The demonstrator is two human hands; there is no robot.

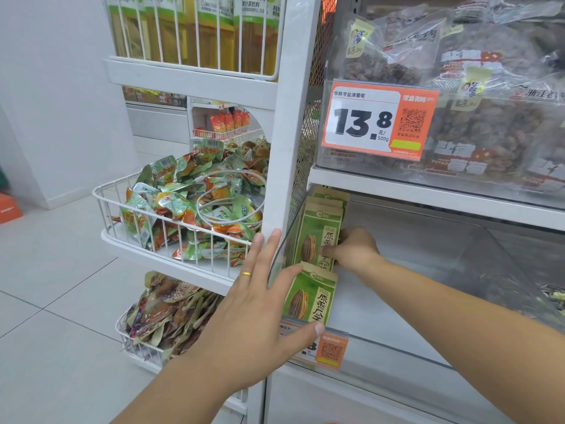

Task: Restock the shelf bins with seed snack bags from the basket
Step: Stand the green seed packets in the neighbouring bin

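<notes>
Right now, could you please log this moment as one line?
left hand: open, braces clear bin front | right hand: grips upright sunflower seed bags inside bin

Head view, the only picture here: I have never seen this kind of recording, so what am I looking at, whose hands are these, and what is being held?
There is no machine here. A person wears a camera on the head, so you look forward and down along their two bare arms at a shop shelf.

The right hand reaches into a clear shelf bin and grips a row of green seed bags standing upright at the bin's left end. One more seed bag stands in front of that row. The left hand, wearing a ring, lies open with straight fingers against the bin's left corner, thumb on the front edge above an orange price tag.

The rest of the bin looks bare. To the left, a white wire rack holds other snack packets and a white cable. Above, another bin holds bags of dried fruit.
</notes>
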